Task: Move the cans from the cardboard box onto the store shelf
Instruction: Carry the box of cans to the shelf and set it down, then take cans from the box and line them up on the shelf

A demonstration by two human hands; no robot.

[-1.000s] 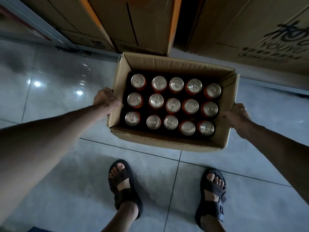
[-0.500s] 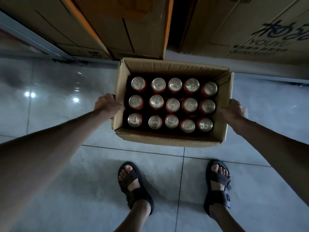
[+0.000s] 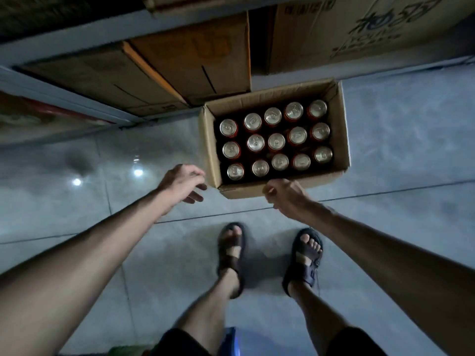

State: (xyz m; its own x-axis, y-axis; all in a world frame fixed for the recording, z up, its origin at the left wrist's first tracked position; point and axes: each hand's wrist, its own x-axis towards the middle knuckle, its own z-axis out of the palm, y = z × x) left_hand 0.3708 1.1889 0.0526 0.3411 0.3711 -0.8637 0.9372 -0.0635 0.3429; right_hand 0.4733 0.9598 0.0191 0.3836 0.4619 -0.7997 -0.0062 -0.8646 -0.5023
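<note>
An open cardboard box stands on the tiled floor, holding several red cans with silver tops in three rows. My left hand hovers just left of the box's near left corner, fingers loosely curled and holding nothing. My right hand is at the box's near wall, in front of it, fingers curled loosely with nothing in them. Whether it touches the cardboard I cannot tell.
Closed cardboard boxes fill the low shelf beyond the can box, with a printed one at the right. My sandalled feet stand on the glossy grey tiles just behind the box.
Both hands have let go of the box's sides and pulled back to its near edge. The box now sits on the floor, turned slightly and further right in view.
</note>
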